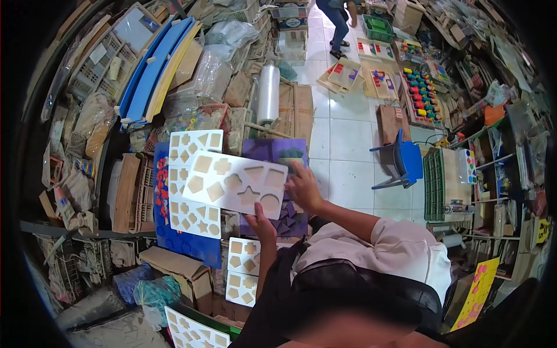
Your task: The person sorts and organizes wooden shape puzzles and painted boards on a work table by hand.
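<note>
A white board [235,198] with shaped recesses, among them a star, a circle and a cross, is held up at the centre. My left hand [262,223] grips its lower edge, thumb on top near the star. My right hand [304,188] is at the board's right edge, its fingers bent; whether they press on the board is hard to tell. Behind it lie more white boards [196,225] on a blue sheet [203,253]. Under the right side is a purple sheet [264,148] with dark purple shapes [284,225].
More recessed boards [242,278] lie nearer my body. Red pieces [161,191] are on the blue sheet's left. A film roll [268,95] stands ahead. A blue chair [406,160] is on the right. Another person [336,23] stands at the far end. Crowded shelves line both sides.
</note>
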A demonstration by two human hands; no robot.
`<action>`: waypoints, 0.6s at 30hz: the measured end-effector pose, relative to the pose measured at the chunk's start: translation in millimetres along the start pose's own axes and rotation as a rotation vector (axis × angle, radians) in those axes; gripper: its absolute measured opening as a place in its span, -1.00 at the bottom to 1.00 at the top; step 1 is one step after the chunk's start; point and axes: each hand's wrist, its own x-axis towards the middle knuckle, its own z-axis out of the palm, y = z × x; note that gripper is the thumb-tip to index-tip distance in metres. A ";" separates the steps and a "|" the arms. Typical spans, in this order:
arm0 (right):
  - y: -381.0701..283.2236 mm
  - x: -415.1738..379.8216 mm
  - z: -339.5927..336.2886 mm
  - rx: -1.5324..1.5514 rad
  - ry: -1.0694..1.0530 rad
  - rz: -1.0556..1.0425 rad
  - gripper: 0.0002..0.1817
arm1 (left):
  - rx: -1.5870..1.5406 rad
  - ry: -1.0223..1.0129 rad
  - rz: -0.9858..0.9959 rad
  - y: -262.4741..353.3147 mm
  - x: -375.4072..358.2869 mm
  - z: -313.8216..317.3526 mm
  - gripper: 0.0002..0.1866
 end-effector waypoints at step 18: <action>38.0 24.1 -35.9 0.119 -0.481 -0.026 -0.17 | 0.327 -0.295 0.201 34.2 -46.5 -21.7 -0.40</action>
